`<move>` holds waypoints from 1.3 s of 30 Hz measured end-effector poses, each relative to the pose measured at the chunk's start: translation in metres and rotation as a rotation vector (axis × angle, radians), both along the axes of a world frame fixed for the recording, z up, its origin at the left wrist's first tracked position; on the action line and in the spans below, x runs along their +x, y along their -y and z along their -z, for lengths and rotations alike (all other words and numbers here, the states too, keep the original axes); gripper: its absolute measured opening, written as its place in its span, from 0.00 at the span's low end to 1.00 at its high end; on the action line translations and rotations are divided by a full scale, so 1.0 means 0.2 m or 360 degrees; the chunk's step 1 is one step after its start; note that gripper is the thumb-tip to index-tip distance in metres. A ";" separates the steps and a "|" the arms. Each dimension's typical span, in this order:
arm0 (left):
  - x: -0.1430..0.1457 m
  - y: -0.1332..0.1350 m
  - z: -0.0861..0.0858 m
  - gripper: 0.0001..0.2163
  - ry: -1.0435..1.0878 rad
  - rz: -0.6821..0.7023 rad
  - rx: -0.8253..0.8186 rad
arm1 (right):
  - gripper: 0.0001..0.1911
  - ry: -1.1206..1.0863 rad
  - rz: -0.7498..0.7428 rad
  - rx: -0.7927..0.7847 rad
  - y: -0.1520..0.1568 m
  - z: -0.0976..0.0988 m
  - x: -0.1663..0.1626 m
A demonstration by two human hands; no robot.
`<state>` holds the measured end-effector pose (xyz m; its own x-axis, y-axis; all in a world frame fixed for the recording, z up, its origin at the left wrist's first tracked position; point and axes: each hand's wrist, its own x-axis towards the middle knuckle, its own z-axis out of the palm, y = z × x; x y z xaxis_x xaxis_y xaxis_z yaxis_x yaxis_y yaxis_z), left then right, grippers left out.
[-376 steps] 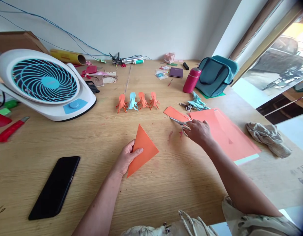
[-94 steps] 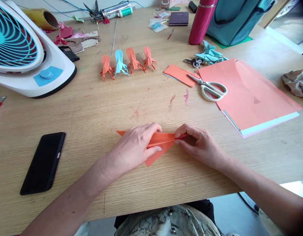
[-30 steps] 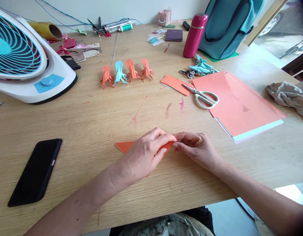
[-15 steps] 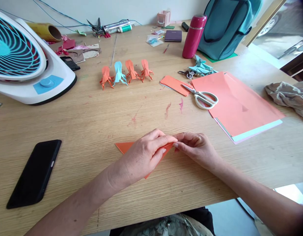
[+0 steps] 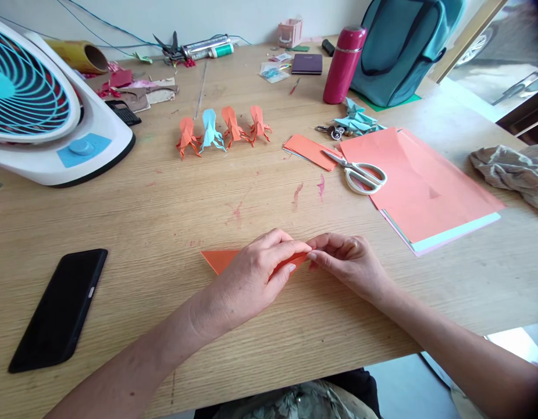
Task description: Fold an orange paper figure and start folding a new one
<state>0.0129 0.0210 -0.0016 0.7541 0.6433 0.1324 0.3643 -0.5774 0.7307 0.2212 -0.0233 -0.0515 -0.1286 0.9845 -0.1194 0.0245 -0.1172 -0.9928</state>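
Observation:
A folded piece of orange paper (image 5: pixel 218 260) lies on the wooden table (image 5: pixel 164 215), its pointed left corner showing. My left hand (image 5: pixel 269 262) rests over its middle and hides much of it, thumb and fingers closed around the paper near the right end. At the right tip, my right hand (image 5: pixel 347 259) pinches the paper's corner between thumb and fingertips. The fingertips of both hands nearly meet there. Beyond them stands a row of several small origami figures, among them an orange one (image 5: pixel 236 123) and a light blue one (image 5: pixel 212 129).
White-handled scissors (image 5: pixel 365 177) lie across orange paper strips (image 5: pixel 310 151) and a stack of coloured sheets (image 5: pixel 426 180). A black phone (image 5: pixel 59 308) is at left, below a fan (image 5: pixel 85 139). A pink bottle (image 5: pixel 345 64) and teal bag (image 5: pixel 399 58) stand behind.
The orange paper's lower point, visible below my left hand before, no longer shows; its left corner has shifted slightly left. Both hands stay almost in place.

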 end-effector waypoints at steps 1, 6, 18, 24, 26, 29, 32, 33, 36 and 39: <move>0.00 0.00 0.00 0.17 0.0006 0.0000 0.0005 | 0.13 0.0000 -0.0005 0.0011 0.00 0.00 0.00; 0.00 0.00 0.00 0.19 -0.0011 0.0005 0.0003 | 0.11 -0.0017 -0.0027 0.0029 0.00 0.01 0.01; 0.00 0.00 0.01 0.19 0.0009 0.0005 -0.0060 | 0.11 0.0027 -0.0045 0.0037 0.01 0.01 0.01; 0.00 0.00 0.00 0.18 0.0022 -0.0001 -0.0012 | 0.12 0.0045 -0.0035 0.0054 0.01 0.01 0.01; 0.00 0.00 0.01 0.17 0.0022 -0.0013 0.0022 | 0.13 0.0042 -0.0025 0.0043 0.01 0.01 0.00; 0.01 0.00 0.00 0.16 0.0011 -0.0031 0.0081 | 0.14 0.0002 0.0009 0.0017 0.00 -0.01 -0.01; 0.01 0.01 -0.01 0.16 -0.0011 -0.0039 0.0138 | 0.14 -0.0066 0.0032 0.0014 0.00 -0.01 -0.02; 0.01 0.01 -0.01 0.16 -0.0018 -0.0041 0.0155 | 0.14 -0.0080 0.0035 0.0020 0.00 -0.01 -0.02; 0.01 0.02 -0.02 0.15 -0.0023 -0.0035 0.0185 | 0.12 -0.0075 0.0031 0.0040 0.00 0.00 -0.01; 0.01 0.01 -0.02 0.12 -0.0025 -0.0033 0.0192 | 0.12 -0.0050 0.0018 0.0052 0.01 0.00 -0.01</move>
